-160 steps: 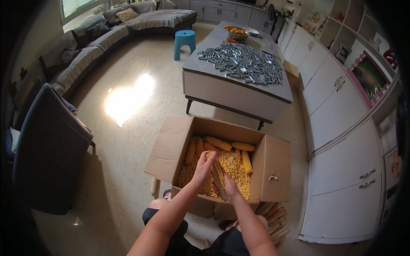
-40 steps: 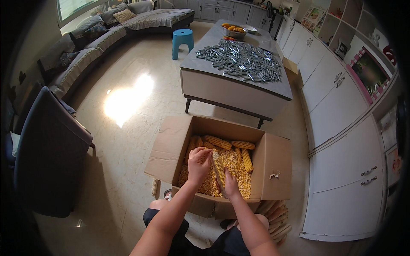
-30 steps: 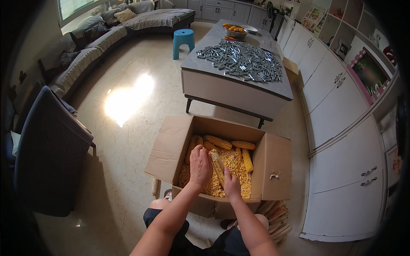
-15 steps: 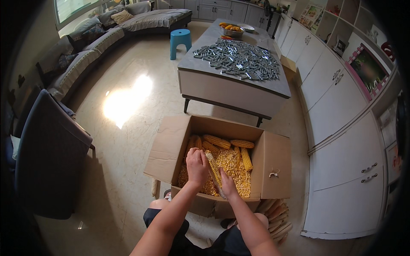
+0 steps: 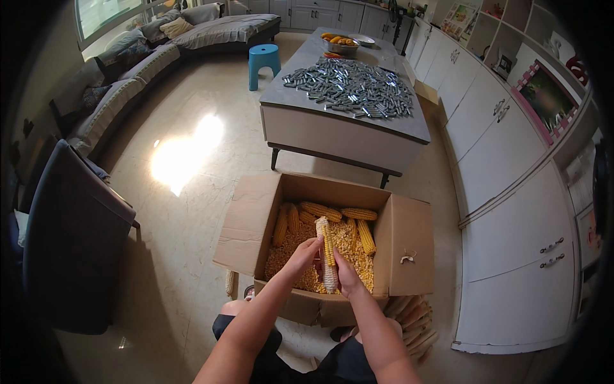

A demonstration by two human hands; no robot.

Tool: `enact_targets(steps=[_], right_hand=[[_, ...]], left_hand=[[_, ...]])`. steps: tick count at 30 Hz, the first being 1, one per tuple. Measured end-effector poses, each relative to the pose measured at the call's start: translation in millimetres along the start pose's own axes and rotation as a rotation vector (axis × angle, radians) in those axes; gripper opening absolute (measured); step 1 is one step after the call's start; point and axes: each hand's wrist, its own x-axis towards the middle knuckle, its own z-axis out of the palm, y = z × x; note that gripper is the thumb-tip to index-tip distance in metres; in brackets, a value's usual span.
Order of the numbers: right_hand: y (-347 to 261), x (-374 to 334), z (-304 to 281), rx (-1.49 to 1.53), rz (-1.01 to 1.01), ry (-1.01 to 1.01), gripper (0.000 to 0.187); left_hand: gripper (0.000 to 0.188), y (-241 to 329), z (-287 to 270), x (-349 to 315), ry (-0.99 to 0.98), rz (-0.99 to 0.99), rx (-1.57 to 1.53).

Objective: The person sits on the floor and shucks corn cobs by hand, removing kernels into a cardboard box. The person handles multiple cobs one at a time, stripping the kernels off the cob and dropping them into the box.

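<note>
Above an open cardboard box I hold a partly stripped corn cob upright between both hands. Yellow kernels stay in rows along its upper part, while its lower end is bare and pale. My left hand closes on the cob's left side; my right hand grips it from the right, lower down. Loose kernels cover the inside of the box. Several whole yellow corn cobs lie along its far and side walls. Some of the left fingers are hidden behind the cob.
Stripped cobs are heaped on the floor right of the box, and one more cob lies to its left. Ahead stands a table strewn with small metallic pieces. A dark chair is left, white cabinets right.
The cob has turned more upright. My left hand has moved down and right along it, from near its top to its side. The right hand still grips it.
</note>
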Motion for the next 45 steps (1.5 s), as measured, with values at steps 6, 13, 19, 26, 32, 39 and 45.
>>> enact_targets(steps=[6,13,19,26,32,39,45], right_hand=[[13.0,5.9,-4.2,-0.211,-0.211,-0.007,0.043],[11.7,1.4,10.4,-0.733,-0.541,0.197,0.043],[5.0,-8.8,25.3,-0.811,-0.516,0.246,0.042],[7.4,-4.7,23.4,-0.851,-0.603,0.314,0.037],[5.7,-5.0,22.2,-0.712,-0.411,0.377,0.044],[-0.4,-7.9,21.5,-1.102,-0.63,0.419,0.045],[-3.2,-2.6,17.4,-0.934,-0.546,0.537,0.038]], left_hand=[[0.032,5.5,5.1,-3.5,0.126,0.058,-0.184],[0.043,-14.6,1.5,6.1,0.142,0.158,-0.132],[0.049,-22.7,9.1,4.8,0.242,0.232,-0.133],[0.05,-20.9,13.6,2.2,0.327,0.157,-0.195],[0.049,-18.9,16.0,2.1,0.338,0.193,-0.155],[0.044,-25.1,9.4,6.6,0.264,0.198,-0.011],[0.043,-18.0,25.7,-1.5,0.095,0.232,-0.017]])
